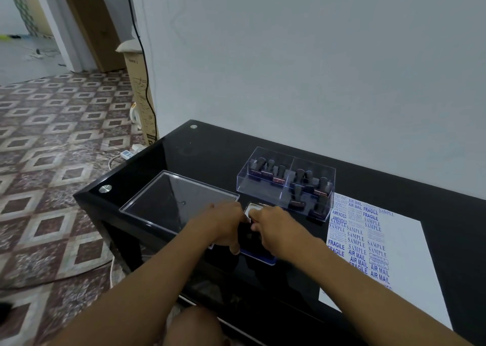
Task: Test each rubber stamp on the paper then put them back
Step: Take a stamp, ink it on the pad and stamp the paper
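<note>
Both hands meet at the ink pad [259, 251]: left hand [226, 226] grips its near-left edge, right hand [273, 223] pinches something small, prob. its lid. Stamps [289, 180] stand in the clear case w/ its lid [178, 201] off, left of the printed paper [389, 243]. Judged: testing looks done; next, close the pad & re-cover the case.

- Both hands meet over a flat ink pad [259, 253] with a blue edge on the glossy black table [210, 146]: the left hand [226, 224] rests at its left side, and the right hand [273, 224] has its fingers curled at a small white-rimmed piece [251, 210].
- Just beyond, a clear acrylic box [286, 180] holds black-handled rubber stamps [278, 175].
- A clear flat lid [178, 201] lies to the left.
- A white paper sheet [405, 253] with blue stamped words lies to the right.
</note>
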### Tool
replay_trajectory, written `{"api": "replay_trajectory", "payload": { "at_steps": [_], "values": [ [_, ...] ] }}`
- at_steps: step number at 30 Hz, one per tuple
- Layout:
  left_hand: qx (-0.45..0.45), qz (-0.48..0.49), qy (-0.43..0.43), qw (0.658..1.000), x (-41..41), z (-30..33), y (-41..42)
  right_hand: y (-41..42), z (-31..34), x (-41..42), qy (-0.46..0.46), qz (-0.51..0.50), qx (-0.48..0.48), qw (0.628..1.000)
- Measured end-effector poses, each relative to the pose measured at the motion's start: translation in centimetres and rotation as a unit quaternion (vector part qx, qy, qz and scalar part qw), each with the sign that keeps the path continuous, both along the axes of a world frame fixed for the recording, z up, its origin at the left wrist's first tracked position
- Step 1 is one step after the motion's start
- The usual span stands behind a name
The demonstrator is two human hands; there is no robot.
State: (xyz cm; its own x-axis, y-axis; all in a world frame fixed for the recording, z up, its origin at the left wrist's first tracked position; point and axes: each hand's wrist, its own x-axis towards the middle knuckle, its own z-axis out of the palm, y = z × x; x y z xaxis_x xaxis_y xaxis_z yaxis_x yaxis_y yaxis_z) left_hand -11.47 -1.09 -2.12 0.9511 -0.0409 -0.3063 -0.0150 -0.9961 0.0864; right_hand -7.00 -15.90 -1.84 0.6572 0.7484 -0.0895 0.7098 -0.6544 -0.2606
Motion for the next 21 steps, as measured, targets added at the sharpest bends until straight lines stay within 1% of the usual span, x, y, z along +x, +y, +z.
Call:
{"api": "replay_trajectory", "payload": {
  "at_steps": [5, 7, 10, 12, 15, 18, 20, 21],
  "values": [
    [-0.008, -0.006, -0.006, 1.0, 0.1, 0.0, 0.0, -1.0, -1.1, -2.8, -0.044, 0.038, 0.016, 0.998],
    [-0.013, -0.004, -0.007, 1.0, 0.1, 0.0, 0.0, -0.9, -1.2, -2.4, -0.029, 0.02, 0.028, 0.999],
    [-0.037, -0.001, -0.006, 0.999, 0.2, -0.2, 0.2, -0.5, -0.5, -1.4, 0.034, -0.02, 0.039, 0.998],
    [-0.04, 0.002, 0.003, 0.999, 0.3, -0.1, 0.1, -0.6, 0.2, -1.2, 0.049, -0.03, 0.053, 0.997],
    [0.017, 0.0, 0.036, 0.999, 0.5, 0.3, -0.3, -2.4, 1.3, -1.3, 0.024, -0.055, 0.123, 0.991],
    [0.058, 0.012, 0.053, 0.997, 1.1, 1.0, -1.4, -5.8, 2.6, -0.9, -0.004, -0.093, 0.152, 0.984],
    [0.083, 0.005, 0.014, 0.996, 1.7, 1.4, -3.6, -9.3, 3.0, -0.3, -0.019, -0.125, 0.17, 0.977],
    [0.078, -0.004, -0.014, 0.997, 2.1, 1.5, -4.9, -10.9, 3.0, 0.0, -0.023, -0.139, 0.171, 0.975]
  ]
}}
